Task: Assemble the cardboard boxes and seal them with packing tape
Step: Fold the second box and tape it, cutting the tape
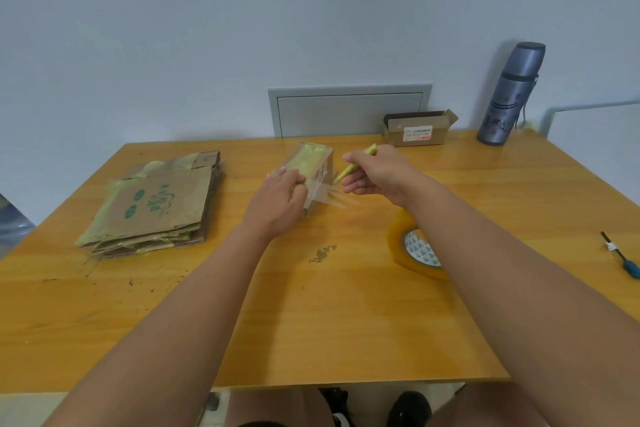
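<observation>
This looks like a plain room used as a small packing station. A scuffed wooden table [346, 322] against a bare white wall [242, 45] carries flattened cardboard boxes [156, 201], a packing tape roll [401, 246] and a thermos [509, 94].

Wooden table [346, 322] bears tape roll [412, 246], flattened cardboard [156, 204], flask [509, 94].

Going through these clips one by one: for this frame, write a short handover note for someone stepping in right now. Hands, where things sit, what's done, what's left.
Left hand grips the small box, pressing tape against its near end.
Right hand holds a yellow-green cutter beside the tape strip sticking out of the box.
Tape roll lies on the table under the right forearm.
Done: this box is folded and mostly wrapped.
Left: sever the strip, then the flattened boxes stacked at left. An open box sits at the back.
</observation>
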A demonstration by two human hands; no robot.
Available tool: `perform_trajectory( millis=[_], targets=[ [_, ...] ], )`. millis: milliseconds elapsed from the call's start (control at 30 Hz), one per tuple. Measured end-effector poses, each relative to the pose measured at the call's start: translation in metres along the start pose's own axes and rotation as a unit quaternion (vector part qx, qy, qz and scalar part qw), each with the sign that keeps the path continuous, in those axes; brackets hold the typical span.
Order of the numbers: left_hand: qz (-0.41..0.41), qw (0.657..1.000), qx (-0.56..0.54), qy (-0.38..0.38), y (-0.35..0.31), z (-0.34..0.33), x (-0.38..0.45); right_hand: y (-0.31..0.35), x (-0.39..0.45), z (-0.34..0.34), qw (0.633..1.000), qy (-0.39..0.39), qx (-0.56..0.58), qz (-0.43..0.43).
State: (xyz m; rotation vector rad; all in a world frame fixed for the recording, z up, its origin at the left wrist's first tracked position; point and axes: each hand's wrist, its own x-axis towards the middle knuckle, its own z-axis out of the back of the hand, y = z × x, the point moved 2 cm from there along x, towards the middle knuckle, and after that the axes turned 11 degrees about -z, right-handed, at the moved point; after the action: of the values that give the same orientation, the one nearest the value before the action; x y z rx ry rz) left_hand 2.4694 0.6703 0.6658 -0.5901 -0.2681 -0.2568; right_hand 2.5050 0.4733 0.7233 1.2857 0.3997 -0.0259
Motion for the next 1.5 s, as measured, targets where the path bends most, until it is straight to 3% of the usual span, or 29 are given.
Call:
perform_trajectory(
  millis=[633, 767, 1033, 1367, 1500],
  targets=[
    [-0.005, 1.0, -0.012, -0.012, 0.006, -0.002, 0.003, -0.001, 0.012, -0.007, 0.995, 0.063, -0.068, 0.043],
    [-0.012, 1.0, -0.01, -0.013, 0.005, -0.002, 0.003, -0.005, 0.013, -0.007, 0.986, 0.081, -0.141, 0.021],
    [-0.004, 1.0, -0.015, -0.016, 0.006, -0.003, 0.003, -0.005, 0.016, 0.003, 0.981, -0.086, -0.163, 0.055],
    [-0.006, 1.0, -0.009, -0.016, 0.008, -0.006, 0.005, -0.012, 0.016, -0.008, 0.941, -0.005, -0.338, 0.008],
    [-0.002, 1.0, 0.001, -0.023, 0.011, -0.008, 0.009, -0.01, 0.016, -0.01, 0.939, -0.038, -0.34, 0.035]
  ],
)
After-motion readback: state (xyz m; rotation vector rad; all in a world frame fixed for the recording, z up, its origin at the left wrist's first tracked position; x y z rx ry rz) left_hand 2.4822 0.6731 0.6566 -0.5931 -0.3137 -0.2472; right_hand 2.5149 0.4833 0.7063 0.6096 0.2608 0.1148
